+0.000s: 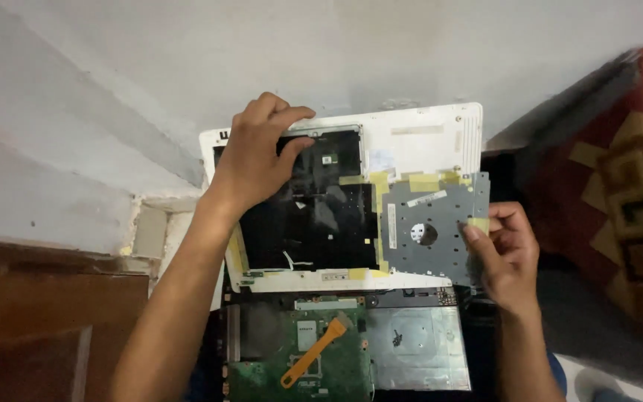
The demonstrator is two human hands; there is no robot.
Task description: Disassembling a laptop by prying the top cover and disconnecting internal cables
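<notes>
Above the open laptop base [351, 350], a white laptop cover panel [411, 145] is held up on edge with its inner side facing the camera. Its black inner sheet [314, 231] fills the half of the panel away from the grey metal drive [429, 227], and strips of yellow tape [422, 181] cross the panel just above that drive. The left hand [258, 160] grasps the panel's upper edge, fingers curled over the rim and thumb pressed on the black sheet. The right hand [504, 257] pinches the outer edge of the grey drive, at a small piece of yellow tape; the drive appears to lie flat against the panel, though the blur makes that hard to confirm. Below the panel, the laptop base shows a green circuit board [262, 372], with an orange plastic pry tool [312, 354] lying slantwise on it. Beside the board, under the drive, sits a bare silver metal bay [418, 350].
</notes>
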